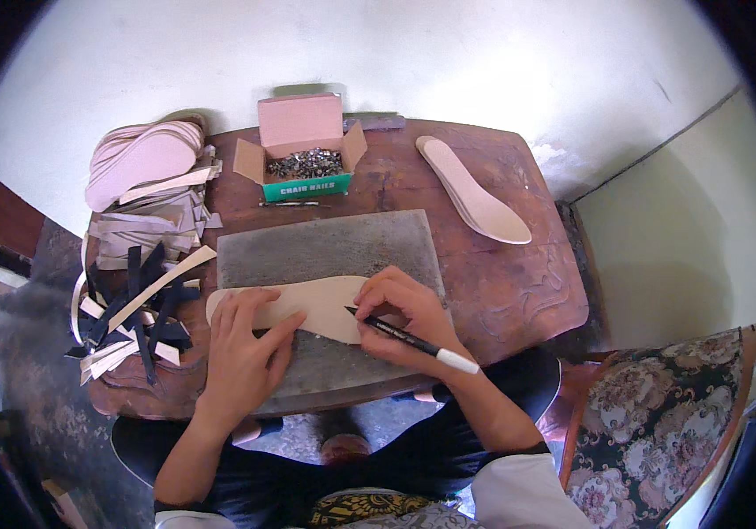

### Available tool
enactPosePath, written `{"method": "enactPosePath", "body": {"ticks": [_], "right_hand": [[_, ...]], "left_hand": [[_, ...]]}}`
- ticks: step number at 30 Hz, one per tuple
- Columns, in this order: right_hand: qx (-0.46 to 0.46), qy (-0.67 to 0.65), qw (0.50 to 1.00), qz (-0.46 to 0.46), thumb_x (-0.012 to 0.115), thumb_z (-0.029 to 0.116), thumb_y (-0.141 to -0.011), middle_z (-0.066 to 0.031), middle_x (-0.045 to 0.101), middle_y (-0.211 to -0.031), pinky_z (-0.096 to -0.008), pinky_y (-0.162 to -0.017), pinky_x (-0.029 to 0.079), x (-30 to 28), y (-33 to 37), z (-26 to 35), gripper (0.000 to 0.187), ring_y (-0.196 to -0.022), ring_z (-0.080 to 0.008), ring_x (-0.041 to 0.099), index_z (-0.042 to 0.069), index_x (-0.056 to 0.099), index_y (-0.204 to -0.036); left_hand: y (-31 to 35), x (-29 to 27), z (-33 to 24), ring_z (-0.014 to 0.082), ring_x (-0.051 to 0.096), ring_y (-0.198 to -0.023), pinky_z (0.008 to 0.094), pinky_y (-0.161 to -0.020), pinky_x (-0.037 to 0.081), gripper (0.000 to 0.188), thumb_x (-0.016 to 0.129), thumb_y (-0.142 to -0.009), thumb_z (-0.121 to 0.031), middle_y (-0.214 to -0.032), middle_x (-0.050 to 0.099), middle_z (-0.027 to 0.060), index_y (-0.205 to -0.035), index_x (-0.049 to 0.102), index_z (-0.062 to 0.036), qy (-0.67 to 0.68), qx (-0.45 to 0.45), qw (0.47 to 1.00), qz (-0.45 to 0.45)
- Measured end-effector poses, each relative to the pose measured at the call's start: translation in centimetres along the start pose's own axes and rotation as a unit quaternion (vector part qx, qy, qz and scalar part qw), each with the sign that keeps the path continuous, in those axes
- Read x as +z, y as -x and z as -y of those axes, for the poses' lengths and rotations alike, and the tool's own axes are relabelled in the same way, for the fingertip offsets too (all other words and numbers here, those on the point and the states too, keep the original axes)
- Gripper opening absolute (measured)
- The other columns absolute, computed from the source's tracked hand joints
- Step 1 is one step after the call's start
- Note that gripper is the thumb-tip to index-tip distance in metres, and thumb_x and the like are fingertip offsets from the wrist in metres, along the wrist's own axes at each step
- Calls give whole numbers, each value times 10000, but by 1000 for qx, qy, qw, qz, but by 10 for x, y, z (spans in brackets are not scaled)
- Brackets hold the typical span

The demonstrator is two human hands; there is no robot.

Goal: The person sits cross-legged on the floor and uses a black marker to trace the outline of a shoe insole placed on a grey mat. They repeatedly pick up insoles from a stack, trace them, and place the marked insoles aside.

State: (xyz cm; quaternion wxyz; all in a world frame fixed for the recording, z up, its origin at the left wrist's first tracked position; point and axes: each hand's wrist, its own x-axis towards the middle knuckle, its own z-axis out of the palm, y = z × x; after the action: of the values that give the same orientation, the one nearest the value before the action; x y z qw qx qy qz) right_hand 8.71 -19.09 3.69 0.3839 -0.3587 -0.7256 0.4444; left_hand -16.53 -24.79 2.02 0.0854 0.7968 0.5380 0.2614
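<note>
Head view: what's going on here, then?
A person's left hand lies spread on a flat, beige, sole-shaped piece, which rests on a grey rectangular slab on a brown wooden table. The right hand grips a slim black marker with a white end, its tip over the piece; whether it touches is unclear. Beyond the slab stands an open green cardboard box of small metal nails. Black and cream strips lie heaped on the left.

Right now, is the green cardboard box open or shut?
Open: the green cardboard box has its lid raised, showing small metal pieces inside.
</note>
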Motion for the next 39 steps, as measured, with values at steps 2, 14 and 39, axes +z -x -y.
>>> {"method": "enactPosePath", "body": {"ticks": [2, 14, 39], "right_hand": [[12, 8, 1000, 3, 762, -29, -759, -79, 652, -970, -278, -768, 556, 0, 1, -2, 182, -886, -155, 675, 33, 645, -883], [6, 51, 997, 51, 785, 25, -730, -95, 652, -838, -313, -678, 533, -2, 8, -11, 197, -748, -227, 679, 34, 613, -824], [9, 92, 995, 40, 787, 21, -748, -103, 644, -850, -333, -667, 537, 11, 14, -13, 197, -747, -263, 680, 41, 620, -851]], "left_hand": [[3, 5, 2, 382, 539, -1286, 583, -1159, 350, 384, 746, -812, -50, -1330, 593, 139, -1178, 758, -166, 5, -2, 1000, 7], [6, 2, 8, 361, 527, -1313, 589, -1174, 334, 435, 746, -800, -76, -1325, 600, 120, -1219, 748, -192, 22, -1, 1000, 16], [6, 3, 7, 353, 524, -1306, 568, -1171, 352, 464, 749, -782, -71, -1326, 587, 107, -1227, 747, -202, 14, -7, 1000, 18]]}}
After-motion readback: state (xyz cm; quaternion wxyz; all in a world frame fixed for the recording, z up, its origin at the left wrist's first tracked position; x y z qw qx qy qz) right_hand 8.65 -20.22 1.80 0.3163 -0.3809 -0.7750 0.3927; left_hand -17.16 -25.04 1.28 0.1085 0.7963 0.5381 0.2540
